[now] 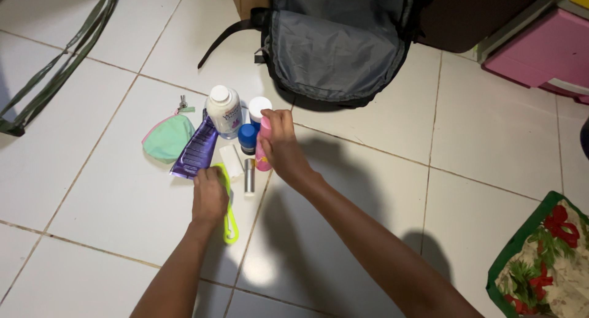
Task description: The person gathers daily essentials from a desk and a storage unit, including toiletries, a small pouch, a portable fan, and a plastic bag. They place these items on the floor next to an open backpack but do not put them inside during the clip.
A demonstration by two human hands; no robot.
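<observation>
Centre of frame, on the tiled floor: the left hand closes around one neon-yellow comb; the right hand grips one pink bottle. Nearby: one white powder bottle, one purple tube, one green pouch. Upper centre: one open backpack.

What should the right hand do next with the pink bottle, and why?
Probably lift the pink bottle toward the open backpack. The right hand already grips its top, and the bag gapes just behind the toiletries. The left hand rests on the yellow-green comb.
</observation>
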